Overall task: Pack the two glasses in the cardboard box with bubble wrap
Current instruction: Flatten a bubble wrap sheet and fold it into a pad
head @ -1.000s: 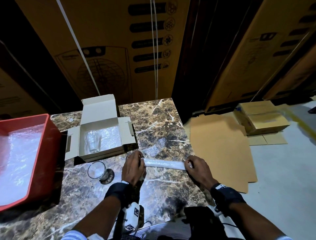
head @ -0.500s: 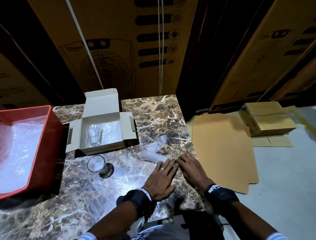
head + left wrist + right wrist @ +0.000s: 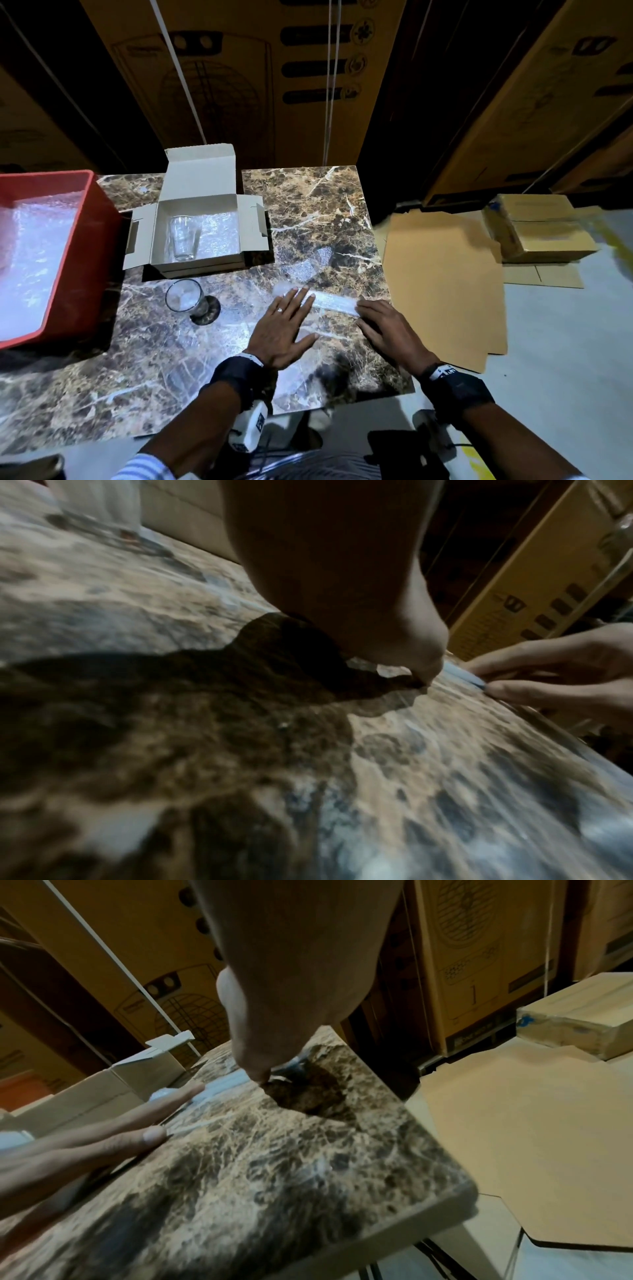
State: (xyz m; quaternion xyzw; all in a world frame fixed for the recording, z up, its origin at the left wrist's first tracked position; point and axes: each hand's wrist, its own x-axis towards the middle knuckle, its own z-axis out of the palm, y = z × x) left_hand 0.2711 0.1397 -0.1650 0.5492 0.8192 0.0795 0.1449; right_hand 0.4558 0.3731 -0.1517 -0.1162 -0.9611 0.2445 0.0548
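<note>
Presently, a folded strip of bubble wrap (image 3: 334,303) is pressed flat near the tabletop's (image 3: 318,205) right edge by the left hand (image 3: 281,330) and the right hand (image 3: 390,330), fingers straight and loosely spread. One glass (image 3: 184,237) is seen upright inside the open cardboard box (image 3: 202,219) toward the far edge; the second glass (image 3: 185,298) is stood just before it.

At the left of the frame we see a red bin (image 3: 85,246) on our marble table (image 3: 318,212); flat cardboard (image 3: 442,274) and parcels (image 3: 537,229) lie at right.
</note>
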